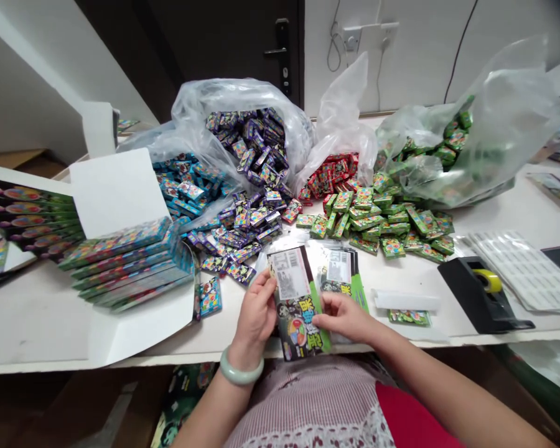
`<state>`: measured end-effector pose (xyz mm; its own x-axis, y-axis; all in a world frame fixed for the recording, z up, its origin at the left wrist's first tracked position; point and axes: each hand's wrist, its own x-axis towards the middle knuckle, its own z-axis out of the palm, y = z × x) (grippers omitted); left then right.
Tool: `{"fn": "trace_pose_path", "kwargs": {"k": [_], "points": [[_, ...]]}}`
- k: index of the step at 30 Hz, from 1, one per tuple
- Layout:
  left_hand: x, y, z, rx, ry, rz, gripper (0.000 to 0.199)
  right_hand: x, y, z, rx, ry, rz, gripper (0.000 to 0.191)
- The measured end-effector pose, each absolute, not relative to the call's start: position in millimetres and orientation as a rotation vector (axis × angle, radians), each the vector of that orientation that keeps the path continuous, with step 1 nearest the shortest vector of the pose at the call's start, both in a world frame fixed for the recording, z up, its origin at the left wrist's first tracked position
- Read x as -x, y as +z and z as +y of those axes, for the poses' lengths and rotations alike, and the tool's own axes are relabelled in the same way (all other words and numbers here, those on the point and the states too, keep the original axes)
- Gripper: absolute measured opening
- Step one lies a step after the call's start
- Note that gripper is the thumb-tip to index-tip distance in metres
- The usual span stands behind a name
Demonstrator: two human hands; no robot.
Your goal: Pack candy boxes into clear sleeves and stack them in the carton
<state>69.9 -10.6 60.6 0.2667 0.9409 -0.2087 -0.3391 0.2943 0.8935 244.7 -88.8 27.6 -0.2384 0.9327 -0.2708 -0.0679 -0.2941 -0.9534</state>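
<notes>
Both my hands grip a flat printed candy box [295, 311], black and green with a white label, tilted up at the table's front edge. My left hand [256, 309], with a pale green bangle on the wrist, is closed on its left side. On the right side, my right hand [343, 316] pinches the box between thumb and fingers. Behind that hand lie more flat boxes of the same print [340, 266]. Beyond them are loose small purple boxes [242, 233] and green boxes [378, 218]. One blue box [210, 296] lies left of my left hand.
An open white carton [140, 333] at left holds upright rows of printed boxes [121, 264]. Clear plastic bags [303, 137] spill blue, purple, red [329, 173] and green boxes at the back. At right are a black tape dispenser [478, 298] and white label sheets [527, 270].
</notes>
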Motion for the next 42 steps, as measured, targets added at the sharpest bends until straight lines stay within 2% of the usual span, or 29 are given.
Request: {"fn": "trace_pose_path", "kwargs": {"k": [4, 10, 13, 15, 17, 20, 24, 26, 29, 31, 33, 35, 38, 42], "points": [[-68, 49, -24, -0.957, 1.057, 0.988, 0.044, -252, 43, -82, 1.095, 1.639, -1.107, 0.032], [-62, 45, -32, -0.964, 0.981, 0.935, 0.045, -258, 62, -65, 1.222, 1.365, -1.136, 0.056], [-58, 49, -29, -1.035, 0.949, 0.874, 0.064, -257, 64, -68, 1.232, 1.29, -1.194, 0.075], [-55, 53, -25, -1.143, 0.929, 0.821, 0.079, -259, 65, -70, 1.249, 1.207, -1.281, 0.074], [-52, 58, -21, -1.216, 0.87, 0.769, 0.082, -262, 67, -71, 1.267, 1.14, -1.365, 0.066], [-48, 62, -19, -1.24, 0.745, 0.73, 0.07, -266, 71, -74, 1.299, 1.109, -1.461, 0.056], [-50, 67, -26, -1.378, 0.844, 0.859, 0.027, -272, 81, -75, 1.351, 1.048, -1.618, 0.022], [-55, 74, -29, -1.468, 0.985, 0.931, 0.014, -274, 90, -72, 1.353, 0.919, -1.675, 0.013], [-65, 86, -29, -1.428, 1.05, 0.92, 0.014, -274, 103, -63, 1.292, 0.89, -1.576, 0.019], [-68, 92, -27, -1.327, 1.01, 0.908, 0.029, -274, 108, -58, 1.25, 1.037, -1.404, 0.012], [-68, 95, -25, -1.277, 0.952, 0.911, 0.042, -275, 109, -57, 1.23, 1.17, -1.299, 0.02], [-66, 95, -25, -1.314, 0.937, 0.923, 0.03, -276, 109, -59, 1.243, 1.142, -1.37, 0.021], [-63, 96, -27, -1.406, 1.023, 0.888, 0.01, -278, 113, -65, 1.219, 0.927, -1.631, 0.007], [-63, 103, -24, -1.433, 1.02, 0.833, 0.007, -274, 123, -66, 1.214, 0.935, -1.679, 0.006]]}}
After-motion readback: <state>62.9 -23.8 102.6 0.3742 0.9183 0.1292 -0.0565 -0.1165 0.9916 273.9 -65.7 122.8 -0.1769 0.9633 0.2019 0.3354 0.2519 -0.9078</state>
